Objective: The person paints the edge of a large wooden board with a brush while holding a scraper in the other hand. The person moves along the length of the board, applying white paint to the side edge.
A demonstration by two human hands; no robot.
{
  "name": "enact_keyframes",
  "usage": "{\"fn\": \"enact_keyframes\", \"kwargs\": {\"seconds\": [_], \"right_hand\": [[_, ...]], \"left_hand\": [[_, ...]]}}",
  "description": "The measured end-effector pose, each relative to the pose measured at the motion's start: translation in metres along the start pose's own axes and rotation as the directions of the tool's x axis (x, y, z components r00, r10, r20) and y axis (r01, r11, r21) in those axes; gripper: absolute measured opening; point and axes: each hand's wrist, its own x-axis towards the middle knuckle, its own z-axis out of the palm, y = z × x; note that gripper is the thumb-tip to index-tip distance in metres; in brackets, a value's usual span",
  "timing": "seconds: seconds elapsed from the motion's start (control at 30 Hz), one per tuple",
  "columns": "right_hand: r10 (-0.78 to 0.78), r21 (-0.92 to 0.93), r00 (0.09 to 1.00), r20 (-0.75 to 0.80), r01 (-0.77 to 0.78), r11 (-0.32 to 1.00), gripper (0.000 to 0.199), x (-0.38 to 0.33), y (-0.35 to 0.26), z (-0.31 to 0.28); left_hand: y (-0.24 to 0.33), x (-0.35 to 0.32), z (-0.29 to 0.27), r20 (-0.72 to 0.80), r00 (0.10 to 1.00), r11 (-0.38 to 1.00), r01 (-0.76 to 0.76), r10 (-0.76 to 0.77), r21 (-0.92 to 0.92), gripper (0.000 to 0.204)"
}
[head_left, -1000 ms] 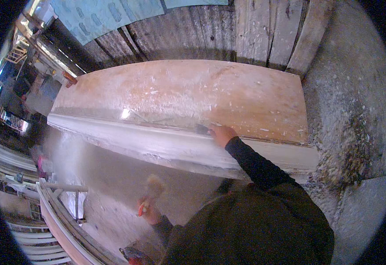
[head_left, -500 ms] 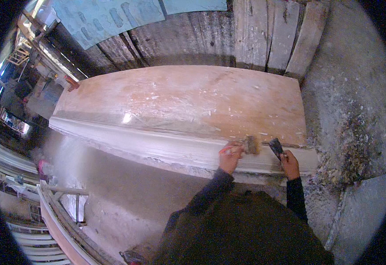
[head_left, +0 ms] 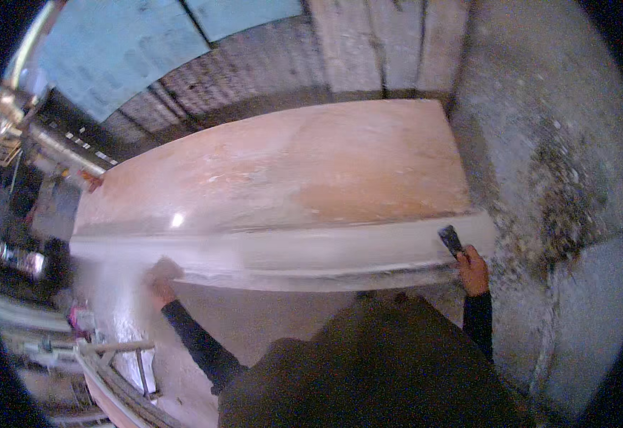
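A long white moulding (head_left: 311,250) lies along the near edge of a broad, dusty pinkish board (head_left: 269,164). Smeared by motion, my left hand (head_left: 159,291) is at the moulding's left part, closed on a wide brush (head_left: 166,267) whose outline is blurred. The brush is at the moulding's near edge; whether it touches cannot be made out. Over by the moulding's right end, my right hand (head_left: 474,272) grips a short dark flat tool, like a scraper (head_left: 450,240), pointing up and away from me.
Debris (head_left: 561,192) is heaped on the floor to the right. Wooden planks (head_left: 390,46) and light blue sheets (head_left: 133,50) stand behind the board. A wooden frame (head_left: 115,347) is at the lower left, and an orange-brown object (head_left: 92,180) sits at the board's far-left corner.
My left hand has swept far to the left along the moulding with the brush. My right hand still holds the dark tool near the right end. The view has turned somewhat.
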Motion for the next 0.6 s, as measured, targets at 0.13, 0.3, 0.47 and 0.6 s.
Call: {"fn": "enact_keyframes", "kwargs": {"seconds": [0.13,0.3,0.47,0.6], "right_hand": [[0.011,-0.226,0.999,0.047,0.000,0.974,0.018,0.014,0.001,-0.044],[0.016,-0.403,0.987,0.158,0.050,0.914,0.014,0.030,-0.005,-0.125],[-0.077,-0.548,0.992,0.101,0.120,0.828,0.017,0.043,0.040,-0.149],[-0.044,-0.647,0.988,0.150,0.132,0.751,0.016,0.049,0.049,-0.159]], "left_hand": [[0.022,-0.074,0.084,0.226,0.974,1.000,0.002,-0.008,0.030,0.017],[0.070,-0.221,0.249,0.691,0.676,0.862,0.483,-0.257,-0.151,0.027],[0.113,-0.315,0.325,0.851,0.485,0.773,0.613,-0.204,-0.164,0.018],[0.077,-0.274,0.279,0.627,0.677,0.789,0.594,-0.386,-0.156,0.023]]}}
